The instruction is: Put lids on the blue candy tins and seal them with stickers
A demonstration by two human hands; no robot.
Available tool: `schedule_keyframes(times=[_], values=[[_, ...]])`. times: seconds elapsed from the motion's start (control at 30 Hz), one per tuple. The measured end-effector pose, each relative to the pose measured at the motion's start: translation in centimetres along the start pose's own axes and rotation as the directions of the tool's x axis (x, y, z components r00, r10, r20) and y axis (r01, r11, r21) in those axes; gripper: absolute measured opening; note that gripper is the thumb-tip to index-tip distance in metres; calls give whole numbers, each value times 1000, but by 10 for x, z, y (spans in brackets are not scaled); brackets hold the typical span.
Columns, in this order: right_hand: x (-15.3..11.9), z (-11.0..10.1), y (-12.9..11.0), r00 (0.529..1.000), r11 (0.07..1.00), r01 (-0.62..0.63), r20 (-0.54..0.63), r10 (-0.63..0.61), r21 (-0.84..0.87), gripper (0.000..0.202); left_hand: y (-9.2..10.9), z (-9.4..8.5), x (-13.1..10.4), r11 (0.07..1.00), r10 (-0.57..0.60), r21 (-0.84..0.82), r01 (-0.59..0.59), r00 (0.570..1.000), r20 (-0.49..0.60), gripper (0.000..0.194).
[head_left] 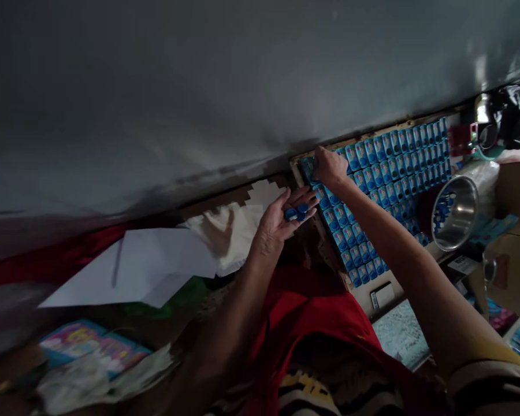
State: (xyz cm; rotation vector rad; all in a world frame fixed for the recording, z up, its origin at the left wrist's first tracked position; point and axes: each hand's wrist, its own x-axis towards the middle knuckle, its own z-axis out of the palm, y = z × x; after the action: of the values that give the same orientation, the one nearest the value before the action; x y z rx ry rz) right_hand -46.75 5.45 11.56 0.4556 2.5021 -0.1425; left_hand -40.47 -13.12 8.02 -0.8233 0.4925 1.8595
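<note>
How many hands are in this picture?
2: the left hand, palm up with small blue pieces, and the right hand, at one corner of the blue packets. I see no others.

Right hand: fingertips hidden. Print on blue packs too small. Striped sleeve cut off.

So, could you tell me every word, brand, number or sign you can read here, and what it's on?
I can't read any with certainty.
Blue packs in rows: printed, too small to read.
Colourful blue-edged item, lower left: lettering-like print, too blurred.
White label, right: bold dark characters, too blurred to quote.
Cardboard box, far right: a marking, illegible.
</note>
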Motion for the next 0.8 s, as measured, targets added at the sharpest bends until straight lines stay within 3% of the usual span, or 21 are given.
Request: schedule_keyframes(times=[0.1, 0.2, 0.3, 0.37, 0.43, 0.5, 0.57, 0.67, 0.8], values=[[-10, 6, 12, 999, 997, 28, -35, -26, 77, 33, 0, 19, 4, 999, 27, 43, -26, 999, -42, 47], [-37, 23, 43, 990, 947, 38, -140, 8, 318, 18, -8, 36, 12, 992, 103, 76, -95, 990, -97, 40], [-83, 47, 90, 952, 759, -11, -226, 208, 651, 31, -25, 55, 23, 987, 135, 98, -124, 985, -106, 31], [-118, 63, 122, 920, 588, -30, -208, 333, 809, 40, -43, 71, 30, 990, 109, 100, -99, 988, -105, 29], [-149, 76, 146, 908, 441, -32, -158, 388, 897, 42, -66, 87, 38, 993, 58, 110, -45, 991, -119, 34], [-171, 83, 162, 916, 377, -14, -139, 376, 926, 40, -93, 102, 46, 990, 2, 139, 16, 992, -125, 43], [-181, 85, 172, 929, 441, 29, -187, 319, 897, 36, -120, 114, 55, 981, -49, 182, 69, 993, -110, 52], [-179, 81, 184, 936, 645, 51, -262, 235, 762, 22, -151, 128, 71, 972, -65, 219, 84, 993, -94, 58], [-164, 73, 208, 936, 729, 36, -279, 215, 684, 27, -165, 150, 92, 977, -34, 209, 50, 996, -82, 52]])
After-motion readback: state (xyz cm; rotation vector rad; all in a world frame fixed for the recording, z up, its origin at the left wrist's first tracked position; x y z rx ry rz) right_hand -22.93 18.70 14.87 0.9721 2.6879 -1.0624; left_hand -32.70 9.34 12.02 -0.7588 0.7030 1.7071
